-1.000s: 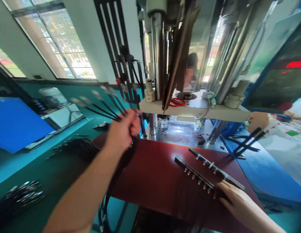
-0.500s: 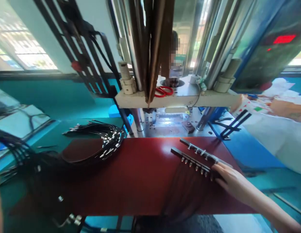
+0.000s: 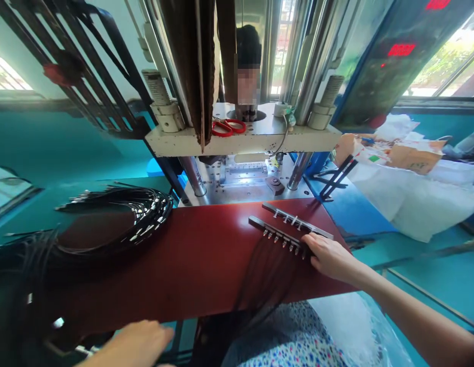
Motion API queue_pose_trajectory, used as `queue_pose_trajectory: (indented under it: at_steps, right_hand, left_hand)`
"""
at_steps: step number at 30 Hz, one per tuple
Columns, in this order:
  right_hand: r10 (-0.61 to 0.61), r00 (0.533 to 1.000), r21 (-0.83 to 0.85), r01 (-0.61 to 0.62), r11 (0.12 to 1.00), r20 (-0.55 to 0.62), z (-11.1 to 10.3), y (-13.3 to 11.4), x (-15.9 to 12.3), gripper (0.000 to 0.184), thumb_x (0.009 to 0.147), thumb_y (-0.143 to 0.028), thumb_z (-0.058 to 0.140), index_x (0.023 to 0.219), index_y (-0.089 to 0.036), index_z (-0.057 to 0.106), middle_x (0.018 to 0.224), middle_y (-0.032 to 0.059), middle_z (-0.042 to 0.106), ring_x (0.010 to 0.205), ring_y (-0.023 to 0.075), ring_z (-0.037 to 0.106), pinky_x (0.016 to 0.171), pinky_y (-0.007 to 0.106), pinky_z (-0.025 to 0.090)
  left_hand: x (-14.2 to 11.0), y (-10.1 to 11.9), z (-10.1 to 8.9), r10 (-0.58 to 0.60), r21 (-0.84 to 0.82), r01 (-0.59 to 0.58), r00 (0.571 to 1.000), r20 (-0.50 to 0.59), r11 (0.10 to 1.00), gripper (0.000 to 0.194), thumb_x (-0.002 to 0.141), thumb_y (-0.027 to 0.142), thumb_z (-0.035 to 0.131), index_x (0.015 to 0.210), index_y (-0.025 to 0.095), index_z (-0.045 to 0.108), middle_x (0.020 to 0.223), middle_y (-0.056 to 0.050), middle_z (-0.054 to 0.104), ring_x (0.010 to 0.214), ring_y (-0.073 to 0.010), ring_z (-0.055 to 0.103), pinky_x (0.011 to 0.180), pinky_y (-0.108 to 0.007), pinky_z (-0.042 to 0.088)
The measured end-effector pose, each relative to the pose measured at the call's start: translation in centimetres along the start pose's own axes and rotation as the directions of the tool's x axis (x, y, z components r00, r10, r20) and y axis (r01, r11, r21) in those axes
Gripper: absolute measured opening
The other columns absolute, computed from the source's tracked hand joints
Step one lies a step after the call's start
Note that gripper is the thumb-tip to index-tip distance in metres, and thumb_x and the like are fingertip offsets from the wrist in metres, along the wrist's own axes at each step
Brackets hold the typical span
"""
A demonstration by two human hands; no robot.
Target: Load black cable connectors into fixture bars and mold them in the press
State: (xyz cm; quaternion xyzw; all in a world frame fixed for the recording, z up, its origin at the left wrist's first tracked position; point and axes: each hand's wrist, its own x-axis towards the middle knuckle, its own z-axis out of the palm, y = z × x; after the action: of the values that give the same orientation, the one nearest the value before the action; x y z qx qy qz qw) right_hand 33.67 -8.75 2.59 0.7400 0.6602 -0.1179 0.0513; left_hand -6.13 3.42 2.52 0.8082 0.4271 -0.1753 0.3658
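My right hand [image 3: 328, 257] is closed on the near end of a dark slotted bar [image 3: 277, 232] that carries a row of small metal cable ends. Thin black cables [image 3: 256, 270] hang from this bar over the front edge of the red-brown board. Just beyond it, alongside my fingers, lies a second bar [image 3: 294, 219] with small T-shaped metal pieces on it. My left hand [image 3: 132, 344] is low at the bottom edge, in front of the board, blurred and with its fingers mostly hidden. A loop of black cables [image 3: 155, 211] lies at the board's left.
Behind the red-brown board [image 3: 206, 255] stands a press with metal columns and a lit lower plate [image 3: 240, 191]. Red-handled scissors [image 3: 229, 127] lie on its upper plate. White bags [image 3: 405, 199] are at right. More cables hang at left. A person is visible behind the press.
My left hand has come in from the far left edge to the bottom, left of centre. My right hand keeps its hold on the bar. The view has shifted to the right.
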Motion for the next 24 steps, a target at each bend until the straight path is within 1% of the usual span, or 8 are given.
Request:
queue_pose_trajectory:
  at_steps: [3, 5, 8, 11, 13, 15, 19, 24]
  right_hand:
    - [-0.031, 1.000, 0.000, 0.031, 1.000, -0.006, -0.6, -0.1, 0.2, 0.022, 0.068, -0.010, 0.042, 0.086, -0.016, 0.050, 0.093, 0.0092, 0.059, 0.090, 0.0240, 0.057, 0.068, 0.031, 0.038]
    - [-0.015, 1.000, -0.010, 0.015, 1.000, -0.026, -0.9, -0.4, 0.4, 0.015, 0.067, -0.011, 0.042, 0.080, -0.017, 0.049, 0.089, 0.0088, 0.060, 0.086, 0.0244, 0.058, 0.064, 0.031, 0.035]
    - [0.066, 0.997, -0.012, -0.067, 0.998, -0.051, -1.3, -0.8, 1.0, 0.014, 0.067, -0.010, 0.041, 0.077, -0.017, 0.047, 0.083, 0.0081, 0.062, 0.078, 0.0235, 0.060, 0.056, 0.029, 0.029]
    - [0.111, 0.985, 0.023, -0.109, 0.994, -0.133, -1.9, -1.0, 2.1, 0.018, 0.069, -0.007, 0.037, 0.078, -0.018, 0.048, 0.082, 0.0070, 0.063, 0.073, 0.0219, 0.060, 0.052, 0.028, 0.024]
    - [0.106, 0.974, 0.060, -0.095, 0.994, -0.199, -2.7, -0.7, 3.4, 0.019, 0.068, -0.007, 0.037, 0.078, -0.017, 0.050, 0.080, 0.0068, 0.064, 0.072, 0.0216, 0.059, 0.052, 0.027, 0.024]
    - [0.107, 0.964, 0.119, -0.080, 0.990, -0.244, -3.8, 0.0, 5.2, 0.021, 0.066, -0.008, 0.040, 0.078, -0.017, 0.054, 0.077, 0.0068, 0.064, 0.073, 0.0219, 0.059, 0.053, 0.027, 0.026]
    - [0.105, 0.943, 0.214, -0.037, 0.976, -0.317, -6.5, 1.5, 10.4, 0.029, 0.065, -0.006, 0.040, 0.084, -0.017, 0.059, 0.079, 0.0042, 0.065, 0.078, 0.0188, 0.057, 0.060, 0.024, 0.033]
    - [0.104, 0.931, 0.237, -0.020, 0.971, -0.350, -8.7, 2.4, 18.5, 0.028, 0.073, -0.004, 0.040, 0.088, -0.012, 0.063, 0.088, 0.0061, 0.066, 0.086, 0.0170, 0.058, 0.068, 0.022, 0.040]
  left_hand:
    - [0.8, 3.2, 5.0, -0.010, -0.176, 0.027, 0.995, 0.098, 0.984, 0.048, 0.062, 0.046, 0.066, 0.103, 0.022, 0.064, 0.113, -0.013, 0.062, 0.108, -0.0322, 0.053, 0.094, -0.043, 0.036]
    - [2.1, 4.7, 7.0, 0.040, -0.405, 0.026, 0.987, 0.154, 0.914, 0.052, 0.065, 0.047, 0.062, 0.109, 0.019, 0.059, 0.119, -0.013, 0.059, 0.110, -0.0283, 0.053, 0.094, -0.039, 0.038]
    - [4.4, 6.6, 8.6, 0.184, -0.734, 0.127, 0.927, 0.328, 0.667, 0.047, 0.070, 0.049, 0.056, 0.102, 0.014, 0.051, 0.090, -0.013, 0.068, 0.073, -0.0223, 0.065, 0.063, -0.032, 0.049]
    - [5.8, 9.0, 8.9, 0.342, -0.851, 0.257, 0.833, 0.436, 0.458, 0.041, 0.070, 0.043, 0.058, 0.097, 0.015, 0.046, 0.068, -0.009, 0.066, 0.043, -0.0151, 0.057, 0.040, -0.022, 0.041]
    - [6.3, 10.8, 8.3, 0.417, -0.880, 0.259, 0.803, 0.425, 0.398, 0.039, 0.069, 0.039, 0.060, 0.097, 0.014, 0.048, 0.065, -0.008, 0.065, 0.040, -0.0130, 0.055, 0.036, -0.019, 0.039]
    - [6.8, 12.3, 7.1, 0.454, -0.904, 0.224, 0.805, 0.382, 0.363, 0.037, 0.071, 0.038, 0.061, 0.096, 0.012, 0.053, 0.063, -0.007, 0.064, 0.041, -0.0121, 0.056, 0.036, -0.018, 0.039]
    - [8.9, 14.2, 3.3, 0.449, -0.947, 0.110, 0.860, 0.242, 0.301, 0.032, 0.073, 0.036, 0.060, 0.092, 0.011, 0.056, 0.063, -0.007, 0.064, 0.045, -0.0128, 0.058, 0.036, -0.017, 0.039]
    - [13.3, 15.0, -2.2, 0.415, -0.968, -0.002, 0.904, 0.106, 0.252, 0.026, 0.074, 0.031, 0.060, 0.089, 0.011, 0.056, 0.065, -0.006, 0.064, 0.048, -0.0131, 0.059, 0.037, -0.018, 0.038]
